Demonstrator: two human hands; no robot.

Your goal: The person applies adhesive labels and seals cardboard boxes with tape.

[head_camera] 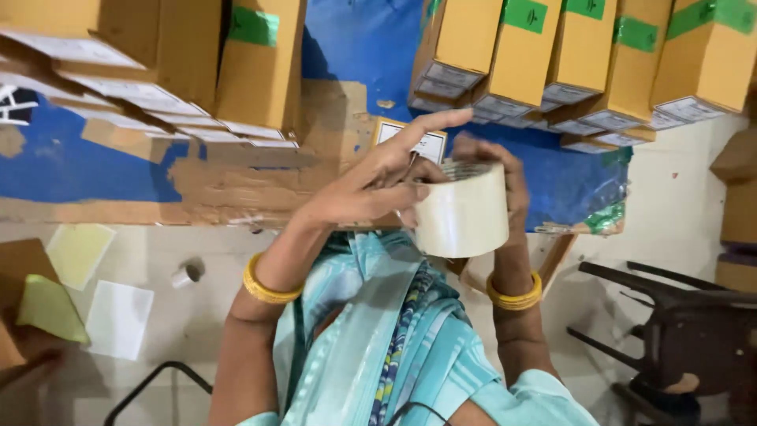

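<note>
A wide roll of pale clear packing tape is held up in front of me between both hands. My right hand grips it from behind, fingers curled over its top edge. My left hand pinches the roll's left rim with thumb and middle fingers while the index finger sticks out straight. Both wrists wear yellow bangles. A small brown box with a white label sits just behind the hands, mostly hidden by them.
Rows of brown cardboard boxes with green tape and white labels stand on a blue sheet; more boxes lie at left. Flat cardboard, paper sheets, a small tape core and a dark chair surround me.
</note>
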